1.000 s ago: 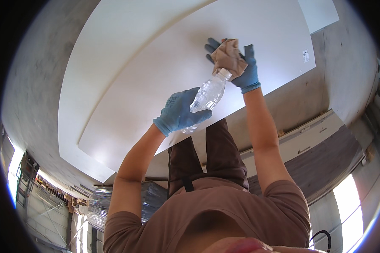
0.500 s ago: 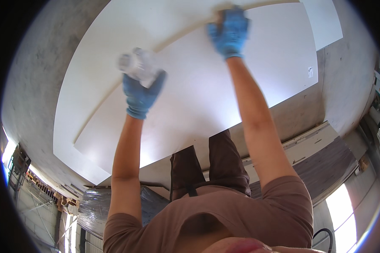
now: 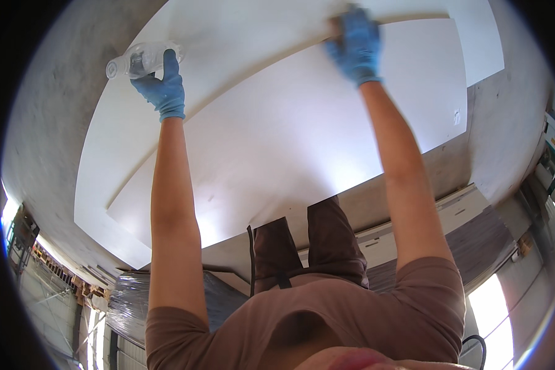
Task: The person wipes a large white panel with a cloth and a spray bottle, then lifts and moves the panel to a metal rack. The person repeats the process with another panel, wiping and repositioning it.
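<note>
Both of my hands wear blue gloves. My left hand (image 3: 162, 86) is closed round a clear plastic bottle (image 3: 140, 60), which lies on its side in the grip with its narrow end to the left. The bottle is over the far left of a large white panel. My right hand (image 3: 359, 48) is at the far edge of the smaller upper white panel (image 3: 277, 135), smeared by motion. A small brownish patch shows between its thumb and fingers; what it is I cannot make out.
Beneath the upper panel lies a larger white panel (image 3: 114, 154), reaching past it at the far side and left. A small white label (image 3: 457, 117) is on the upper panel's right end. Grey concrete floor (image 3: 49, 111) surrounds them. Plastic-wrapped material (image 3: 132, 302) stands behind me on the left.
My left hand has moved left and farther away with the bottle. My right hand has shifted a little to the right, the brownish patch moving with it.
</note>
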Demonstrator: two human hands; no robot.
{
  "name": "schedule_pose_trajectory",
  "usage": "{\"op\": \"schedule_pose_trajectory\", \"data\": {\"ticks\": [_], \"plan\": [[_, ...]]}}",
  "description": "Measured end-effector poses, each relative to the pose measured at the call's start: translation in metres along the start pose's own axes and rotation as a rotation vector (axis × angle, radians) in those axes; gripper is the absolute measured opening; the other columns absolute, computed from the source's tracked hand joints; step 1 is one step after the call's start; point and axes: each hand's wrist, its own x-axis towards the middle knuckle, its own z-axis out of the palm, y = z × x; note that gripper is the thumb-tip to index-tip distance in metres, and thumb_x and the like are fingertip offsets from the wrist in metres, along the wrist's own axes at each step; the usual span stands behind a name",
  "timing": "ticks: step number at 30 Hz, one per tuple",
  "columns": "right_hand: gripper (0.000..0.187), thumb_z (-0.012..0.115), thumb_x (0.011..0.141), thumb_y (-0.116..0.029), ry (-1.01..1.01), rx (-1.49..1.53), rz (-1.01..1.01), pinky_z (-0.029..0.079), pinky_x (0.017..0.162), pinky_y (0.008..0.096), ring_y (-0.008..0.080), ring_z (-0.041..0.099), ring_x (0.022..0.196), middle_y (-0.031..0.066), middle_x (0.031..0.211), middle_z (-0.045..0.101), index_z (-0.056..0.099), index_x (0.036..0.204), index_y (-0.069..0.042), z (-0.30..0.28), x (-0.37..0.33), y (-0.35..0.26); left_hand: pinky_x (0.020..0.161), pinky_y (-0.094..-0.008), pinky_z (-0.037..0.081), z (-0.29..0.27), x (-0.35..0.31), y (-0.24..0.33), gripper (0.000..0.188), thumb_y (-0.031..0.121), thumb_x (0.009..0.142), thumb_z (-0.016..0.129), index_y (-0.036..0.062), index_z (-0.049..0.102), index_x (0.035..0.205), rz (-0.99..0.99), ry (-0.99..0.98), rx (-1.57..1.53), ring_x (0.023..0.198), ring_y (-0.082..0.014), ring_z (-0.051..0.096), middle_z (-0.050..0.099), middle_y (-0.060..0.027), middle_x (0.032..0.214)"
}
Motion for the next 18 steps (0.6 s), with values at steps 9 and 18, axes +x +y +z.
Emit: {"op": "schedule_pose_trajectory", "data": {"ticks": [9, 18], "plan": [[0.082, 0.076, 0.074, -0.066, -0.286, 0.276, -0.072, 0.025, 0.122, 0.0588, 0.0398, 0.034, 0.148, 0.0171, 0.154, 0.046, 0.061, 0.133, -0.010, -0.013, -0.017, -0.190, 0.107, -0.0383, 0.050, 0.008, -0.009, 0.001, 0.073, 0.013, 0.082, 0.087, -0.0004, 0.045, 0.140, -0.097, 0.022, -0.059, 0.120, -0.0227, 0.060, 0.058, -0.0131, 0.132], [0.075, 0.084, 0.069, -0.054, -0.193, 0.596, -0.268, 0.017, 0.127, 0.0599, 0.0375, 0.030, 0.153, 0.0161, 0.159, 0.043, 0.065, 0.128, -0.012, -0.002, -0.042, -0.177, 0.124, -0.0498, 0.023, 0.011, -0.091, 0.057, 0.087, 0.032, 0.099, 0.070, -0.0122, 0.021, 0.156, -0.068, 0.056, 0.645, 0.152, -0.0406, 0.024, 0.020, -0.0288, 0.163]]}}
